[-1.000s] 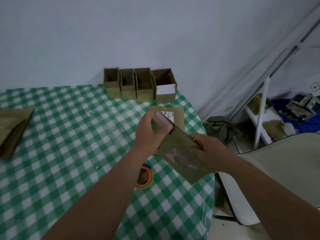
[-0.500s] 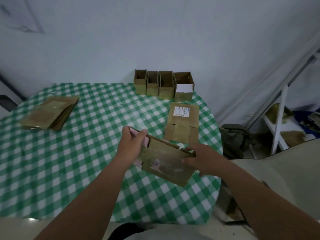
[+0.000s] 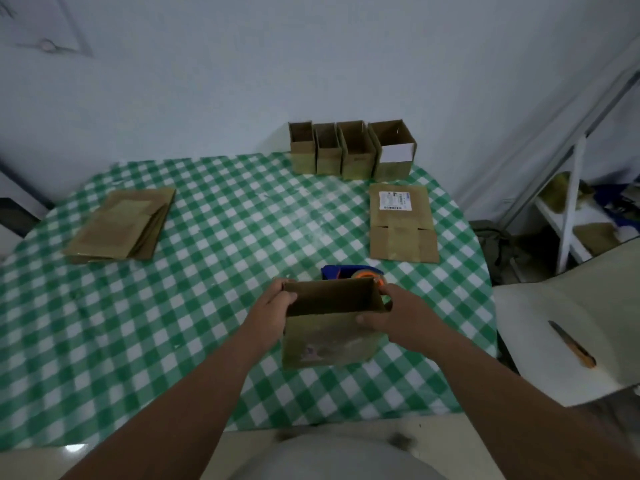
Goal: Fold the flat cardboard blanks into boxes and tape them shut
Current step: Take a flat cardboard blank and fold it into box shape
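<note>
Table (image 3: 214, 271) with checked cloth carries all. Held box (image 3: 329, 323), opened from the slanted flat of a moment ago into an upright tube, sits between left grip (image 3: 277, 301) and right grip (image 3: 391, 318), both clamped on its sides; flaps probably come next. Beyond: four standing boxes (image 3: 351, 150), one flat blank (image 3: 401, 223); far left, one stack (image 3: 121, 225). One tape dispenser (image 3: 353, 271) just behind.

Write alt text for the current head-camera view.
Both hands, left hand and right hand, hold an opened cardboard box over a green checked table; behind lie a tape dispenser, flat blanks and four folded boxes.
</note>
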